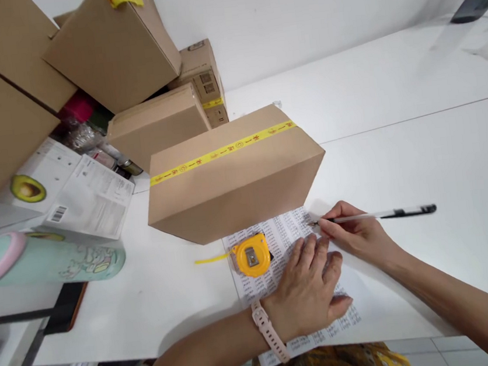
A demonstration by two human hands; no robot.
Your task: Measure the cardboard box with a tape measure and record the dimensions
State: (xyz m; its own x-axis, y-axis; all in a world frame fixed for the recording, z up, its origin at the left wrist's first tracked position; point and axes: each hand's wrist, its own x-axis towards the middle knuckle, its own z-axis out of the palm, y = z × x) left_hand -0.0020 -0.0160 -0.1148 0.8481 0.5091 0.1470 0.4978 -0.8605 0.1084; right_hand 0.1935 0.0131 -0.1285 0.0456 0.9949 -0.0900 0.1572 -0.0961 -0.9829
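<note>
Though partly clear, black-ended pen (380, 214).

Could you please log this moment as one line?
Left hand: resting on paper | Right hand: holding pen | Tape measure: mostly on paper | Nearest box: yellow-taped

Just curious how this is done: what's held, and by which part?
The right hand holds a pen near its writing end. The left hand lies on the paper, grasping nothing.
</note>
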